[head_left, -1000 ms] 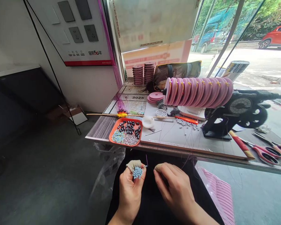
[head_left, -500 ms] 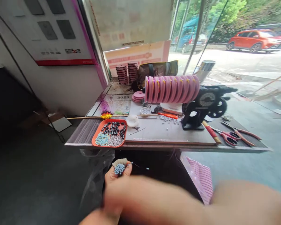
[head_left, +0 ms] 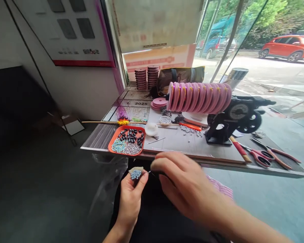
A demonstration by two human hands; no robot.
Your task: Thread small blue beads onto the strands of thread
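Observation:
In my left hand [head_left: 131, 194], closed below the table edge, is a bunch of small blue beads [head_left: 135, 174] with a pale, cloth-like piece behind it. My right hand [head_left: 183, 184] hovers just right of it, fingers curled together. A small shiny tip [head_left: 149, 172] shows between the two hands. What the right fingers grip is hidden by the hand itself. Above my left hand, an orange tray [head_left: 109, 143] on the table holds black fittings, turquoise tubes and silvery beads.
A black hand-cranked winder [head_left: 218, 133] carries a row of pink foam spools [head_left: 199, 98]. Scissors [head_left: 262, 158] and pliers [head_left: 281, 157] lie at the right. A white round lid [head_left: 151, 129], loose grey beads [head_left: 192, 130] and a thin rod [head_left: 98, 123] rest on the table.
My right arm has swung from low across the front of my left hand to its right, raised near the table edge. The left hand still holds the bead bunch. The camera view has shifted.

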